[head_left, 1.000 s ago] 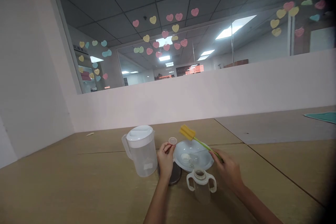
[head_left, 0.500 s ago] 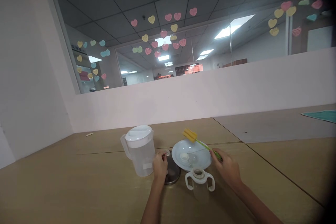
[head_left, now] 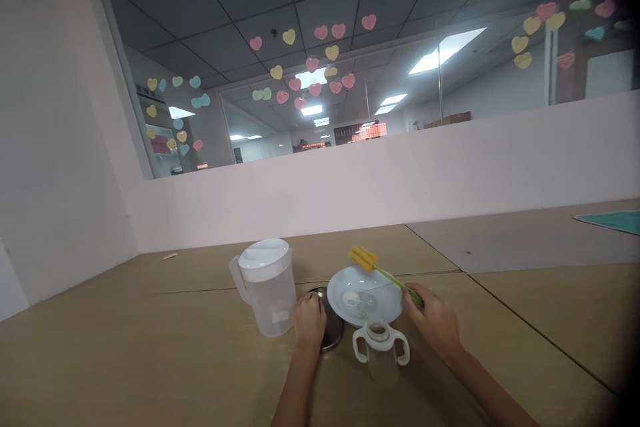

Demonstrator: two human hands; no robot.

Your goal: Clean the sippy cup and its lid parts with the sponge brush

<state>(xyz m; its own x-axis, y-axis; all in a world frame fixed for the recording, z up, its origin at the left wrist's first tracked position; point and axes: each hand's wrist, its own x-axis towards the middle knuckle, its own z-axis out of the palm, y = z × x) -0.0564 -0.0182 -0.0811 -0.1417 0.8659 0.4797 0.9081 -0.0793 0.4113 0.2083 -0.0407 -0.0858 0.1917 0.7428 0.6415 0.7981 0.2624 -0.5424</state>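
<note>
In my right hand point(head_left: 434, 320) is the green handle of a bottle brush point(head_left: 387, 275), its yellow sponge head raised over the far rim of a white bowl point(head_left: 390, 317). A white ring-shaped piece and a clear piece lie in the bowl. My left hand point(head_left: 309, 320) is closed over the left side of a dark round metal dish point(head_left: 334, 327); its curled fingers hide whatever they hold. Between my hands, near the bowl, a clear baby bottle point(head_left: 381, 343) with two white side handles stands upright with its mouth uncovered.
Left of my left hand stands a clear plastic pitcher point(head_left: 273, 297) with a white lid. A teal cloth point(head_left: 613, 219) lies at the far right of the table. A small pale scrap point(head_left: 170, 256) lies at the back left, and a white wall point(head_left: 350, 190) with a window rises behind.
My left hand has turned and shifted slightly right over the metal dish; the small clear piece seen at its fingertips is now hidden. The brush has moved slightly right.
</note>
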